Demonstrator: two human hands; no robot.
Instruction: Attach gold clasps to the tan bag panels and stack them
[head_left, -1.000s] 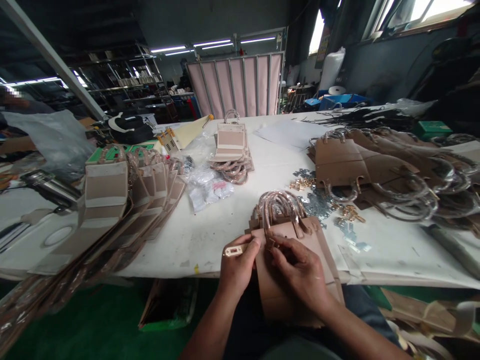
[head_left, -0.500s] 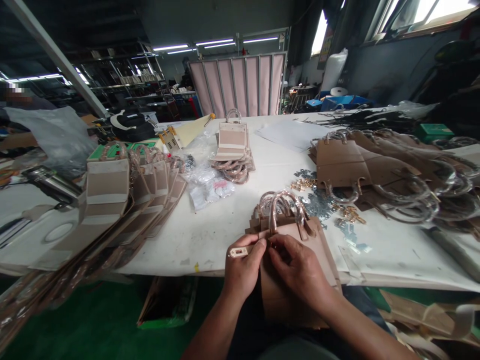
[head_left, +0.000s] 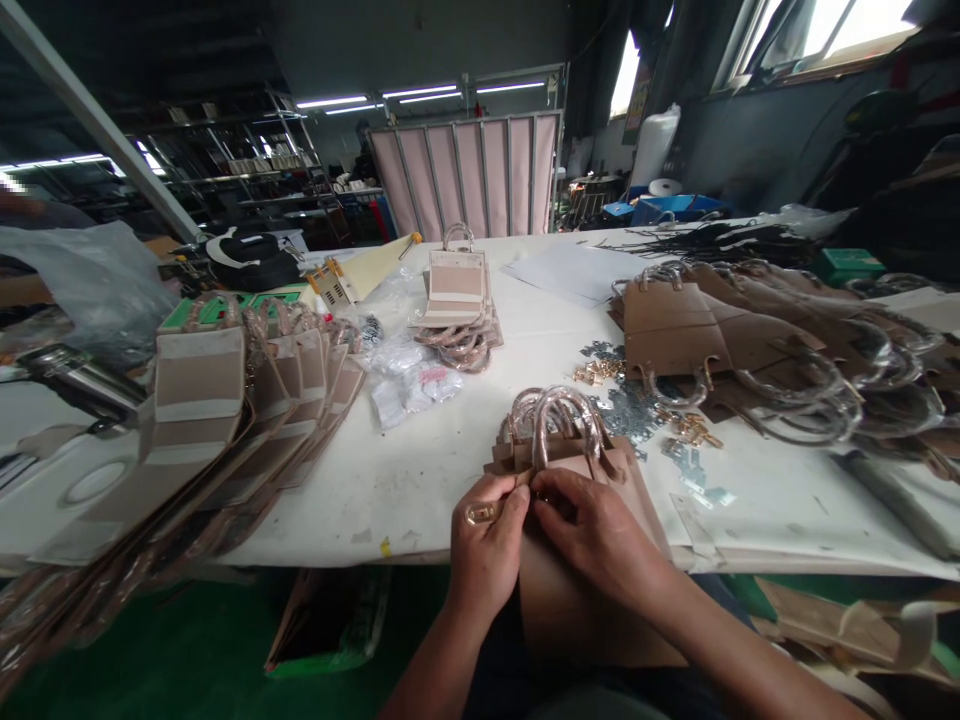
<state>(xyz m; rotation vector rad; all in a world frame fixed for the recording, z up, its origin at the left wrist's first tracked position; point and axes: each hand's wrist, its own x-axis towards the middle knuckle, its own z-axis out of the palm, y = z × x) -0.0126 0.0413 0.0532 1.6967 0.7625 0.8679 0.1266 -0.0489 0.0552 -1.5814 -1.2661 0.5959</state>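
The white table [head_left: 322,515] carries at its near edge a tan bag panel [head_left: 581,615], overhanging, its film-wrapped handle [head_left: 541,437] raised. The right hand [head_left: 596,525] is at the panel just below the handle, fingertips drawn together; whether they grip anything cannot be determined. The left hand [head_left: 487,550], just beside it, pinches between thumb and forefinger a small gold-coloured fitting [head_left: 481,513] with an oblong slot.

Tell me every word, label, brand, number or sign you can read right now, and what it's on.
No text can be read in this view.
White plastic packet on the table: reddish marks, too blurred to tell if they are lettering.
Gold-coloured plate by the left hand: too small to read any marking.
Brown panel below the hands: no lettering visible.
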